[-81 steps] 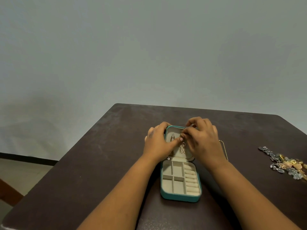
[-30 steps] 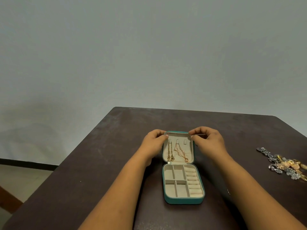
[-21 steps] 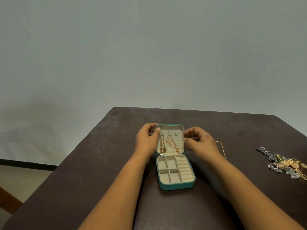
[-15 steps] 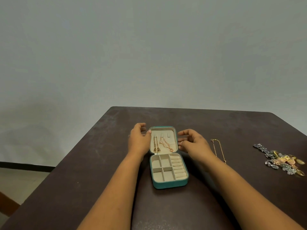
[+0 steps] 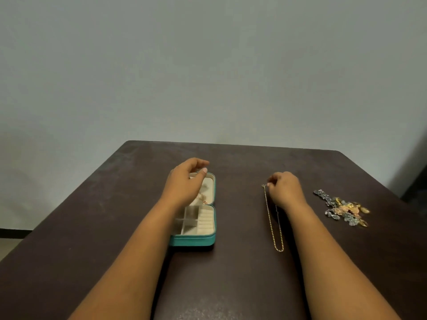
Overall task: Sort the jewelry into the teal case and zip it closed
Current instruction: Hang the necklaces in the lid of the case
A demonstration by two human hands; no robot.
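Looking over the dark table (image 5: 231,285), we take the teal case (image 5: 198,229) as our landmark. It lies open flat, lid away from us, tray with its cream compartments toward us, and it now sits further to our left than it did a second ago, when both of our hands held the lid at its sides. A pink-gold piece shows in the lid; the rest of the lid is hidden behind our wrist.

Our left hand (image 5: 184,183) hovers over the lid with fingers loosely curled and holding nothing that we can see. Our right hand (image 5: 285,190) has left the case and now lies well to the right of it, its fingertips pinching the far end of the gold chain (image 5: 273,222), which stretches toward us on the table between the case and our right forearm.

Further right again, well apart from the case, the heap of silver and gold jewelry (image 5: 342,210) waits untouched.

We judge that hanging pieces in the lid is done for now and the chain is next to go in. The heap must follow, and the zip is still open.
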